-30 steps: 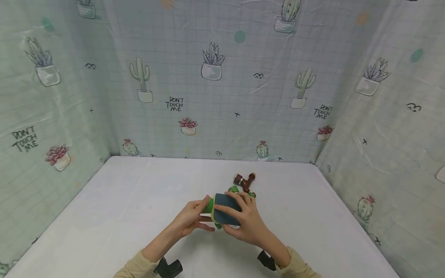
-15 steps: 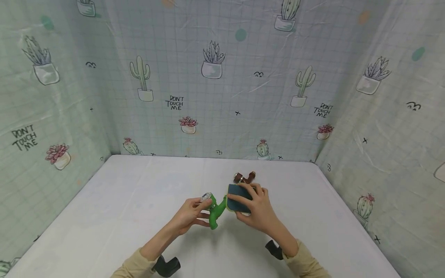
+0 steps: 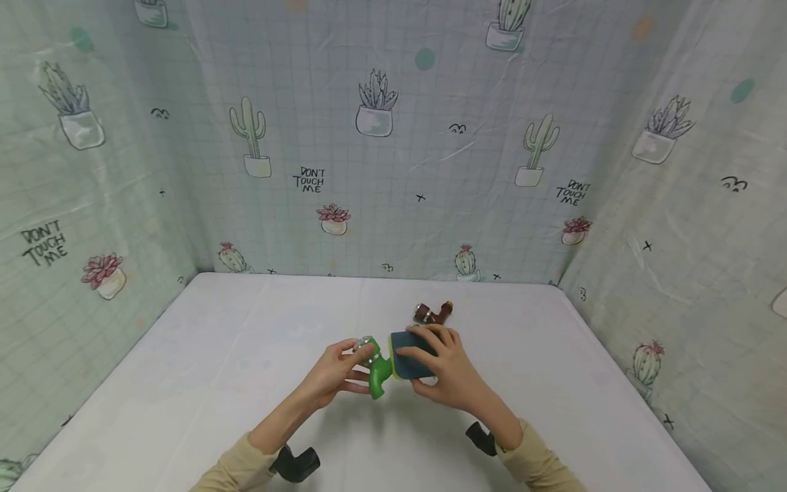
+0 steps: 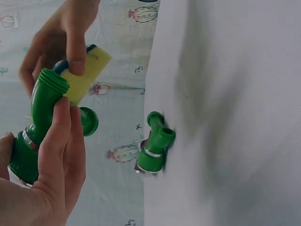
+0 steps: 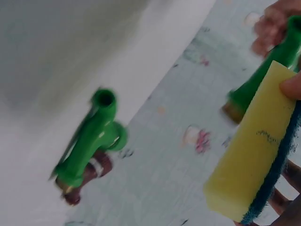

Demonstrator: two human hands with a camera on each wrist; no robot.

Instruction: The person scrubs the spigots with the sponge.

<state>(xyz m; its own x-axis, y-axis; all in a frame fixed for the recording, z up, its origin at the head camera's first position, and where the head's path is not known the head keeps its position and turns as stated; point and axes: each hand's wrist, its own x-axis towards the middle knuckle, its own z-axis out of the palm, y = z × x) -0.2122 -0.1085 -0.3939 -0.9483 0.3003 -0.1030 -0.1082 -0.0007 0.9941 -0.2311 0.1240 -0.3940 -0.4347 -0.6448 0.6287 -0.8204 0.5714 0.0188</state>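
Observation:
In the head view my left hand (image 3: 335, 376) holds a green plastic tap (image 3: 380, 372) by its knob end, thumb on top and fingers beneath. The left wrist view shows the tap's threaded end (image 4: 55, 81) pointing up, above the fingers. My right hand (image 3: 447, 365) grips a sponge (image 3: 406, 370), dark blue scouring face outward under the fingers. Its yellow side (image 5: 254, 141) faces the tap. Sponge and tap meet or nearly meet; whether they touch is hard to tell. Both are held above the table.
A second green tap (image 5: 91, 146) lies on the white table (image 3: 277, 328), mostly hidden behind the right hand in the head view. Beside it lies a brown tap (image 3: 438, 314). Black pieces (image 3: 298, 467) sit below both wrists. A cactus-print curtain (image 3: 393, 171) surrounds the table.
The sponge first covered most of the tap, then moved right and away, uncovering it. Since then it has come back left against the tap's side. The left hand keeps its hold, having turned the tap.

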